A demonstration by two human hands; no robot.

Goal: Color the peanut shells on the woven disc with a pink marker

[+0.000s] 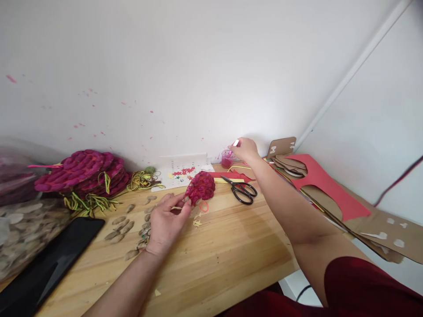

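Note:
My left hand (170, 220) pinches the lower left edge of a bumpy magenta piece (201, 187) between thumb and fingers, just above the wooden table. My right hand (245, 149) is stretched out toward the wall, its fingers closed on a white-ended brush (235, 143). Below those fingers stands a small clear cup of pink paint (227, 158); the brush's lower end is hard to make out there. Black-handled scissors (243, 192) lie right of the magenta piece. An orange-red ring (204, 206) lies just below it.
Stacked magenta discs (86, 171) with yellow-green cords are at the left, beside a black phone (56, 259) and a plastic bag (23, 229). Peanut shells (122, 226) lie near my left hand. Star-covered white paper (180, 169) is behind; red card (330, 187) and cardboard are at the right.

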